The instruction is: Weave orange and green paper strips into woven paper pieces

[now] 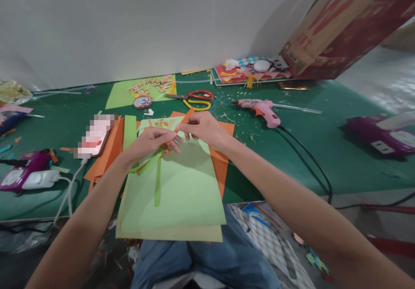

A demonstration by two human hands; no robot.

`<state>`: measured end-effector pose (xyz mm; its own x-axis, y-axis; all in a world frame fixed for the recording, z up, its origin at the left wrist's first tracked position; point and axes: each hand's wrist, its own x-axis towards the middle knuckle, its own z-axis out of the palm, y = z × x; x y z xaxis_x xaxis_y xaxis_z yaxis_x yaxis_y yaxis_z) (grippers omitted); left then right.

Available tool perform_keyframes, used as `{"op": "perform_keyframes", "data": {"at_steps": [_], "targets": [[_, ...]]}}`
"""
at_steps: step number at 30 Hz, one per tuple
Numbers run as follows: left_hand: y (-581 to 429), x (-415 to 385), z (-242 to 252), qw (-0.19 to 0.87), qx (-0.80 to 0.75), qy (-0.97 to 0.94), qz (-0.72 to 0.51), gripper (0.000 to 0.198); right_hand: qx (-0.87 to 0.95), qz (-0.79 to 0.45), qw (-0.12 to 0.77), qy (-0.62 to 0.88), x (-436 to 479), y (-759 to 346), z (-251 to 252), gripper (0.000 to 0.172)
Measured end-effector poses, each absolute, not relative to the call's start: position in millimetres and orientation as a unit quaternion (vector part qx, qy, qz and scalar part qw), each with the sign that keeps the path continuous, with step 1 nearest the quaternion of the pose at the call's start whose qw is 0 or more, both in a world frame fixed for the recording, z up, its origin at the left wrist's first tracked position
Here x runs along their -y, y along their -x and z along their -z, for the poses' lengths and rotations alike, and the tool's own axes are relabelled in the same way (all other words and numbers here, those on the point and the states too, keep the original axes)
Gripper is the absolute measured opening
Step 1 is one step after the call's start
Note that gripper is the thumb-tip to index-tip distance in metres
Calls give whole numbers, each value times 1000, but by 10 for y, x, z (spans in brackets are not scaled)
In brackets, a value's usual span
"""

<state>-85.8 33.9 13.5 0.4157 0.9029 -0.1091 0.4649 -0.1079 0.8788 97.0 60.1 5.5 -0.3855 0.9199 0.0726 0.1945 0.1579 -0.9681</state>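
Over the light green paper sheets [188,189], both of my hands hold one orange paper strip [186,119]. My left hand [154,140] is closed on its lower end, with its other fingers partly spread. My right hand [202,128] pinches the strip higher up between thumb and fingers. Green paper strips [145,163] lie on the sheet below my left hand, and one loose green strip [158,183] points toward me. Behind the left hand rests a small woven orange and green piece [161,124]. Orange paper [223,163] sticks out from under the green sheets.
Red and yellow-handled scissors [191,96] lie behind my hands, near a small round container [142,102]. To the right is a pink glue gun [264,111] with a trailing cable. A phone [97,138], more orange paper [108,155] and a purple power strip [29,172] are at left.
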Motion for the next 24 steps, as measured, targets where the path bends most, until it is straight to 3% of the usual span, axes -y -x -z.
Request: {"op": "perform_keyframes", "data": {"at_steps": [16,24], "targets": [[871,-352,-121,445,-480,-722,-226,34,663,-469,383,440,-615,-969,-42,34],[888,-358,-81,451,-477,-718,-233,31,665,-489,374,423,-610,-967,-56,26]]}}
